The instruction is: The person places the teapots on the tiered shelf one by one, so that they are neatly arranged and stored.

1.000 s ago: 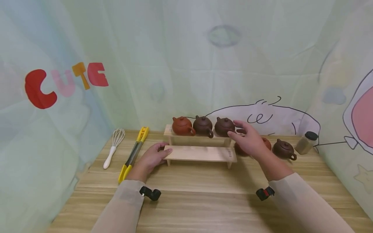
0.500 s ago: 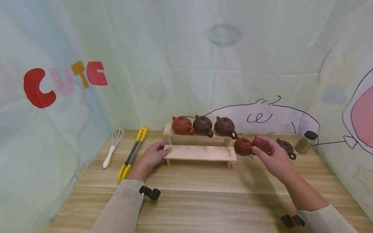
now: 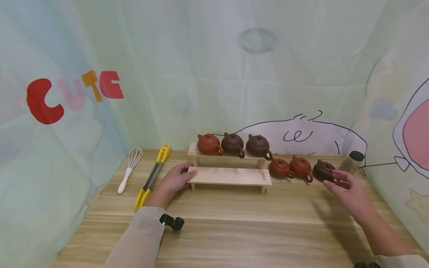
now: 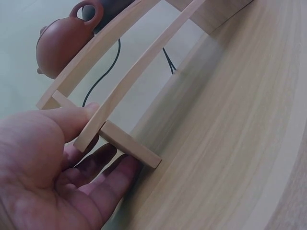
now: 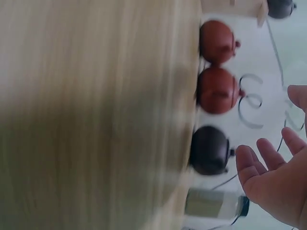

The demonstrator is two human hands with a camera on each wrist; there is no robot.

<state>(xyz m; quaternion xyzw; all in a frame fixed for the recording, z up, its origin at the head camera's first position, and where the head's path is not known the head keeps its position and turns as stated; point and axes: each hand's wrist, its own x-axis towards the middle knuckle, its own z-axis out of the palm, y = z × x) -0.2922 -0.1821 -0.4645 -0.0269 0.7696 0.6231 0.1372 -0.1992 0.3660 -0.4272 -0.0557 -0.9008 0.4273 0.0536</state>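
Observation:
My left hand (image 3: 175,181) grips the left end of the low wooden two-step stand (image 3: 231,176). In the left wrist view its thumb lies on the lower board (image 4: 129,79), with the fingers beneath, beside the leg (image 4: 129,143). The upper step bears a reddish teapot (image 3: 208,145) and two dark brown teapots (image 3: 232,144), (image 3: 257,146). On the table to the right are two reddish teapots (image 3: 279,168), (image 3: 300,167) and a dark brown teapot (image 3: 323,170). My right hand (image 3: 350,193), holding nothing, hovers by this dark teapot, its fingers partly hiding the handle side.
A jar with a black lid (image 3: 356,157) stands at the back right. Left of the stand lie a white whisk (image 3: 130,169) and yellow-and-grey tongs (image 3: 153,176). A printed cloth (image 3: 201,74) hangs behind the wooden table (image 3: 234,238).
My right hand has moved right, from the dark teapot at the upper step's right end, past the reddish teapots, to the dark one on the table. The left hand has stayed on the stand.

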